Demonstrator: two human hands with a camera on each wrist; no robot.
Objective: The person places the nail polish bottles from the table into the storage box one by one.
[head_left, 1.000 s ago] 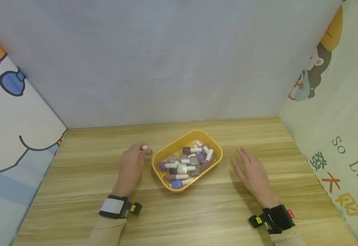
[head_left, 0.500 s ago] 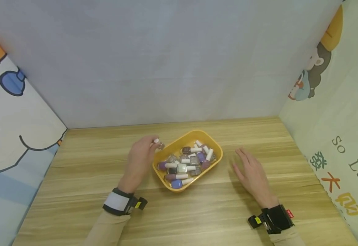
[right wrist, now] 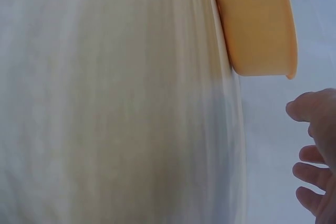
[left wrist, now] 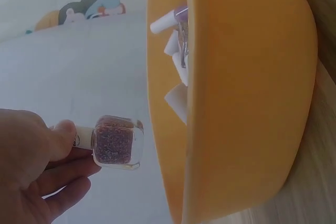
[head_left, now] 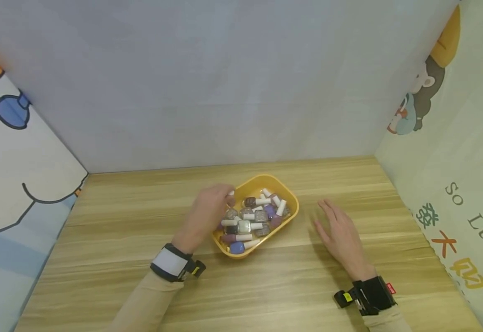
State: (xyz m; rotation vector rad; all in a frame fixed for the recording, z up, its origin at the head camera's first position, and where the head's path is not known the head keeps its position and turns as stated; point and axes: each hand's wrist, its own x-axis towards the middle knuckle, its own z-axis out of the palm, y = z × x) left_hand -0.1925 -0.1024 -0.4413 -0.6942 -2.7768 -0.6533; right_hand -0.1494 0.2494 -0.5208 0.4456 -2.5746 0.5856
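Observation:
My left hand [head_left: 206,211] is over the left rim of a yellow plastic basket [head_left: 284,184]. Its thumb and fingers pinch the white cap of a glittery nail polish bottle [left wrist: 115,142], whose square glass body points toward the basket in the left wrist view. From the head camera that bottle is mostly hidden by the hand. Several nail polish bottles lie in the basket, among them a blue one [head_left: 237,247], a pale silver one [head_left: 244,226] and a dark one [head_left: 250,201]. To the right of the basket, my right hand [head_left: 342,237] holds nothing, its fingers relaxed.
A wood-grain table [head_left: 283,290] carries the basket. Behind it stands a pale grey backdrop [head_left: 224,92]. Printed panels flank the table, a cloud-patterned one [head_left: 21,170] at left and a lettered one [head_left: 440,184] at right.
My left hand has moved right with the glittery nail polish bottle, from the table left of the basket to over its left rim. The right hand has stayed nearly still.

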